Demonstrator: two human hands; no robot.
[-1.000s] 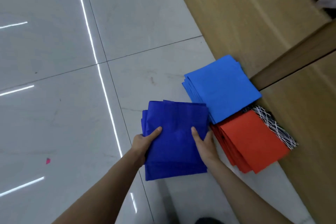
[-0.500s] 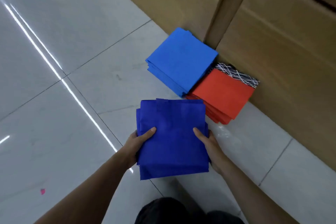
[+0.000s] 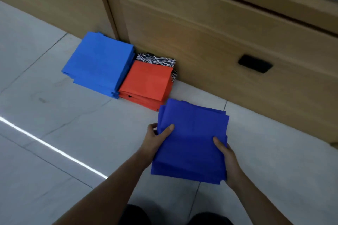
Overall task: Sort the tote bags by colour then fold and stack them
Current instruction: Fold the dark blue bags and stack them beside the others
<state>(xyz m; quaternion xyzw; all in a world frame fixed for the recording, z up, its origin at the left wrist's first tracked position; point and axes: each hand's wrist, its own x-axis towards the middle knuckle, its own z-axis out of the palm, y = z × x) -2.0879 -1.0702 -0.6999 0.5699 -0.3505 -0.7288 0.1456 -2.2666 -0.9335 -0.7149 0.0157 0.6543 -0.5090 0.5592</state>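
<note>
Dark blue folded bags (image 3: 192, 142) formed a stack gripped at both edges, the left hand (image 3: 155, 139) and the right hand (image 3: 228, 159) each with a thumb on top. It was over the floor, just in front of the orange pile (image 3: 146, 82). The light blue pile (image 3: 98, 62) lay beside that, against the wooden cabinet (image 3: 201, 33).

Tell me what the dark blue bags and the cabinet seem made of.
Dark blue bags: likely non-woven fabric, matte; they hold crisp flat folds without sheen. Cabinet: wood or wood-look laminate, satin; faint grain shows, real wood uncertain.
</note>
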